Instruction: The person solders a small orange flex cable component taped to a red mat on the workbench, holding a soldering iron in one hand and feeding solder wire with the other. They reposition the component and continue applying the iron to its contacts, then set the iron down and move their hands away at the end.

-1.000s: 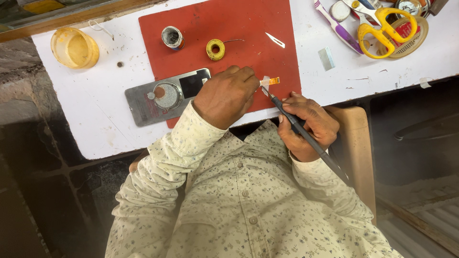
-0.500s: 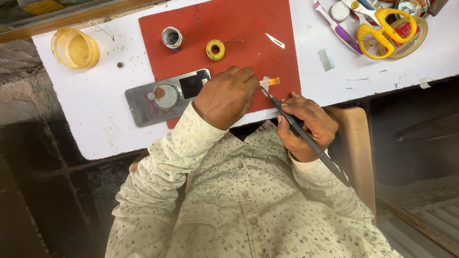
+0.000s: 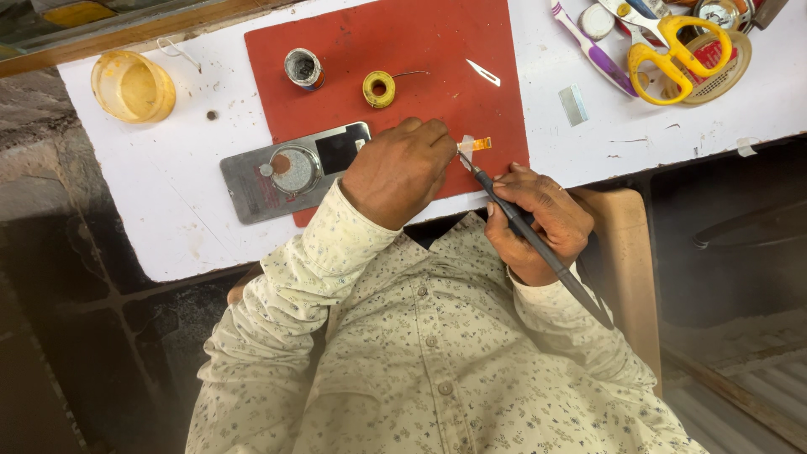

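My left hand (image 3: 402,171) rests on the red mat (image 3: 370,42), its fingertips pinching a small part with an orange strip (image 3: 476,145) at the mat's near edge. My right hand (image 3: 538,220) grips a long dark craft knife (image 3: 530,237) like a pen, its tip touching the small part beside my left fingertips. A grey metal plate (image 3: 252,176) with a round disc and a dark square lies just left of my left hand.
On the mat stand a small metal tin (image 3: 302,67), a yellow wire spool (image 3: 379,88) and a loose blade (image 3: 483,72). A yellow plastic cup (image 3: 132,86) sits far left. Yellow scissors (image 3: 679,49), a purple toothbrush (image 3: 598,55) and a round basket (image 3: 721,63) lie at right.
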